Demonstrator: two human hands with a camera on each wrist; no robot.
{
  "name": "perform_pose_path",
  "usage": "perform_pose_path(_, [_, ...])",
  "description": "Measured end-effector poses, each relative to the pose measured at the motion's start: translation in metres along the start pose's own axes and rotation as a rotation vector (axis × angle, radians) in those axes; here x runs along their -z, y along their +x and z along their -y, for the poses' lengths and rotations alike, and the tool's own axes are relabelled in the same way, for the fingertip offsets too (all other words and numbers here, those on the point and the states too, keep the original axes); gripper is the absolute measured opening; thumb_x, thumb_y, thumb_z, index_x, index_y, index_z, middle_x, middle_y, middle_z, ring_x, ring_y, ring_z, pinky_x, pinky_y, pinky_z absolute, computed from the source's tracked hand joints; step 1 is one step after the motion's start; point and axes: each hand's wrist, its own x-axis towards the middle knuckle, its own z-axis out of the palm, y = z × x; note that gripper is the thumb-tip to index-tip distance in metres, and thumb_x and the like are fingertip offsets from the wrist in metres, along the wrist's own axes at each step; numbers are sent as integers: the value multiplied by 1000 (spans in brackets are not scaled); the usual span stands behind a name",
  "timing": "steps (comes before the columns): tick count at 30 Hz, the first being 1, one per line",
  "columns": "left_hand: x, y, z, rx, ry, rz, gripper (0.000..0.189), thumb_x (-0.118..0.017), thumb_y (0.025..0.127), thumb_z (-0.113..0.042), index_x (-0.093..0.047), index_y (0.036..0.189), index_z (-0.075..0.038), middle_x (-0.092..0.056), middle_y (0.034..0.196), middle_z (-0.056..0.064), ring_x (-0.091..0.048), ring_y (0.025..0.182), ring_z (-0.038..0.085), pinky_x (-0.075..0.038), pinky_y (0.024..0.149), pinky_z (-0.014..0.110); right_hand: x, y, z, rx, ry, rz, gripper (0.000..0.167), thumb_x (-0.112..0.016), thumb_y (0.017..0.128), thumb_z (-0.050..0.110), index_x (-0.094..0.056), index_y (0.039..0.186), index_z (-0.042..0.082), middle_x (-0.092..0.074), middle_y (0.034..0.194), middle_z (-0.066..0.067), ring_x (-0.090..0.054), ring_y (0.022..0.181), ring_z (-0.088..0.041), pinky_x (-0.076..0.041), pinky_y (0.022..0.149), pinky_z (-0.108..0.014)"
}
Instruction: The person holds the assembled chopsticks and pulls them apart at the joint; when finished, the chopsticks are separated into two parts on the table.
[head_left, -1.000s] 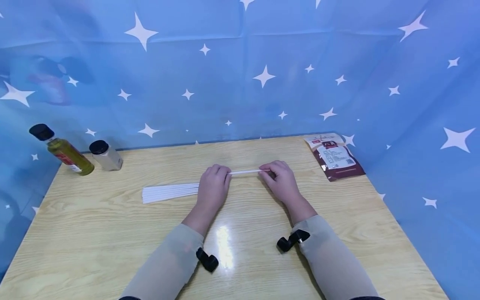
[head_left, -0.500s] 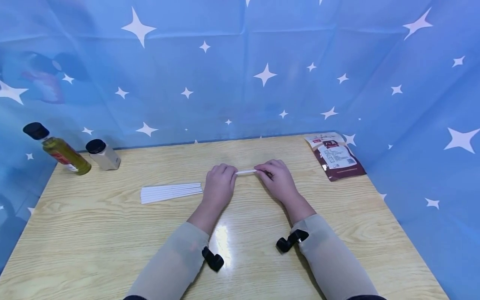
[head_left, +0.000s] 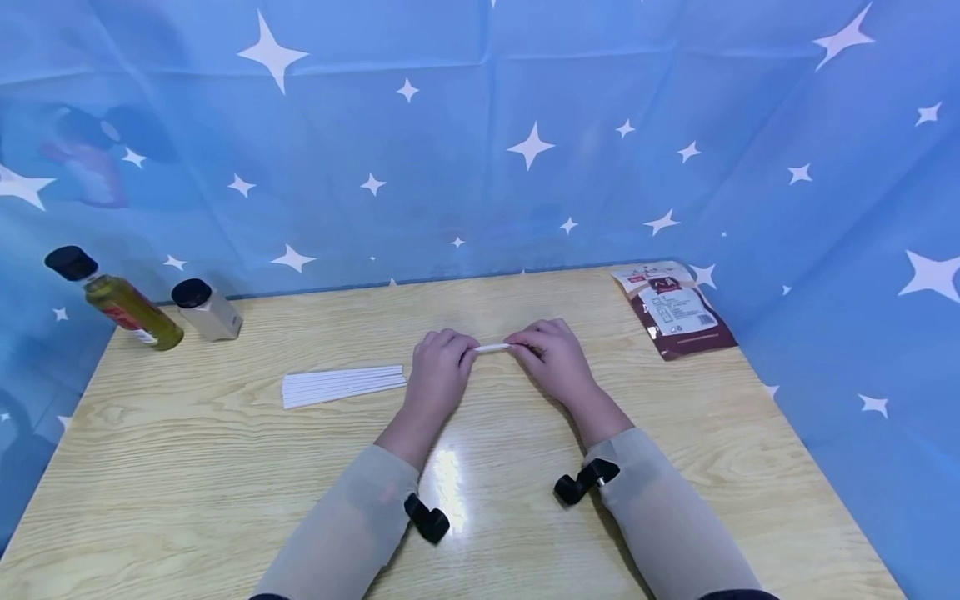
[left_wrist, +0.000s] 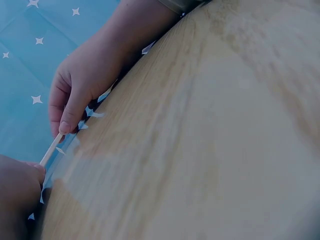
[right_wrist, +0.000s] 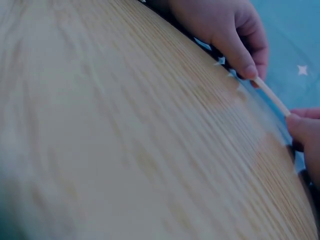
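A thin white straw-like stick (head_left: 492, 347) spans the short gap between my two hands, close over the table. My left hand (head_left: 438, 371) pinches its left end between thumb and fingers. At the other end, my right hand (head_left: 553, 357) pinches it the same way. In the left wrist view the stick (left_wrist: 50, 150) runs from the near left hand (left_wrist: 19, 187) to the right hand (left_wrist: 90, 75). Both ends are hidden in the fingers. To the left of my left hand, several similar white sticks (head_left: 341, 387) lie side by side, fanned slightly wider at their left end.
On the back left of the wooden table (head_left: 225, 467) stand a bottle of yellow-green oil (head_left: 135, 312) with a black cap and a black-lidded jar (head_left: 210, 312). A brown-and-white food pouch (head_left: 678, 312) lies at the back right. A blue star-patterned cloth (head_left: 450, 150) hangs behind.
My left hand has shifted right, away from the fanned sticks, uncovering their right end. The visible length of stick between my hands is shorter. My right hand has moved slightly left.
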Motion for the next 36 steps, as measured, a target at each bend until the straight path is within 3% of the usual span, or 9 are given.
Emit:
perform_pose_path(18, [3, 3, 1, 28, -104, -10, 7, -80, 97, -15, -82, 103, -10, -76, 102, 3, -64, 95, 29, -51, 90, 44, 3, 1, 1, -27, -1, 34, 12, -76, 101, 19, -84, 108, 12, -75, 104, -4, -58, 102, -28, -47, 90, -47])
perform_pose_path(36, [1, 3, -2, 60, -132, -12, 6, -80, 98, -12, -82, 101, -8, -76, 98, 4, -65, 95, 26, -55, 88, 39, 3, 0, 0, -62, 14, 46, 14, -75, 102, 19, -83, 109, 11, -72, 101, -3, -58, 97, -25, -47, 84, -43])
